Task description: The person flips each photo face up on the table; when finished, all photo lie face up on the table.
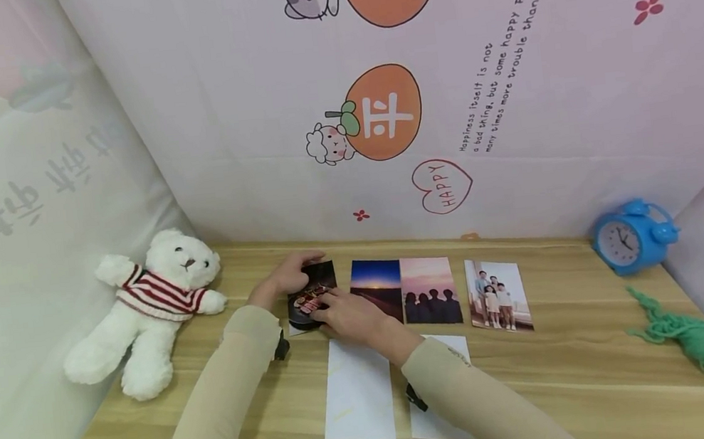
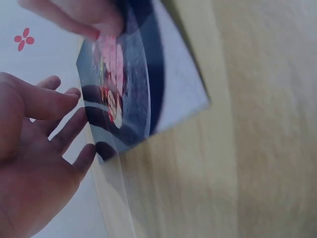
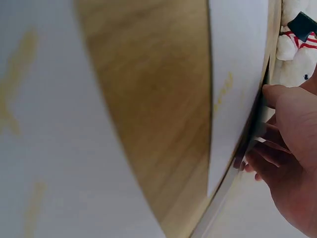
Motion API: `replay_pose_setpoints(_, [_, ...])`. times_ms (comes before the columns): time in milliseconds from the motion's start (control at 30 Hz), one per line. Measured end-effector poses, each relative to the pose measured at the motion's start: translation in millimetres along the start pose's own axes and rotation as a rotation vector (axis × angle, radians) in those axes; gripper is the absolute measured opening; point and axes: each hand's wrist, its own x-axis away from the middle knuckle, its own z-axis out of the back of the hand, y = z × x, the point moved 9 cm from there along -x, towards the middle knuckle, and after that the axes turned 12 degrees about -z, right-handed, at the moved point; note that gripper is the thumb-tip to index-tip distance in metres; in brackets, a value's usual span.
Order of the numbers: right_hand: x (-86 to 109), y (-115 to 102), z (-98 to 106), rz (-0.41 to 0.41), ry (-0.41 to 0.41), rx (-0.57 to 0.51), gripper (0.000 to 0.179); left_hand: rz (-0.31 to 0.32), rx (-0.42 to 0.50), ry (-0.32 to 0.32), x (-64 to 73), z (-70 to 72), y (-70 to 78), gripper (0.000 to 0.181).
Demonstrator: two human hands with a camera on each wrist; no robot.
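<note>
In the head view, a dark food photo [image 1: 320,280] lies at the left end of a row of photos, its white bottom border showing. My left hand [image 1: 284,278] is at its left edge; in the left wrist view that hand [image 2: 44,134] has loosely extended fingers by the edge. My right hand [image 1: 359,317] reaches across the sunset photo [image 1: 376,278], fingertips resting on the food photo's picture. From the right wrist, the right hand [image 3: 292,144] shows thumb and fingers bent gently near the dark photo's edge.
A silhouette photo [image 1: 430,290] and a family photo [image 1: 498,297] continue the row. Two white cards [image 1: 357,390] lie nearer, one partly under the right forearm. A white teddy bear [image 1: 161,304] sits left; a blue alarm clock [image 1: 631,240] and green yarn [image 1: 693,337] are right.
</note>
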Motion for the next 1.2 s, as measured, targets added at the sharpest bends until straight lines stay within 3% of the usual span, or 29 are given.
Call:
replay_pose_setpoints(300, [-4.0,6,-9,-0.064,-0.097,-0.076,0.035,-0.001,-0.086,-0.026,7.0,3.5,-7.9,0.075])
replay_pose_setpoints(667, [-4.4,6,-10,-0.102,-0.189,-0.086,0.041,0.060,-0.230,-0.121,14.2,4.3,-6.1,0.070])
replay_pose_setpoints(867, [-4.6,6,-11,-0.130,-0.236,-0.076,0.045,0.101,-0.231,-0.159,16.6,2.6,-6.1,0.073])
replay_pose_setpoints(1200, [-2.9,6,-14,-0.151,-0.252,-0.031,0.049,0.139,-0.282,-0.168,17.4,0.6,-3.2,0.073])
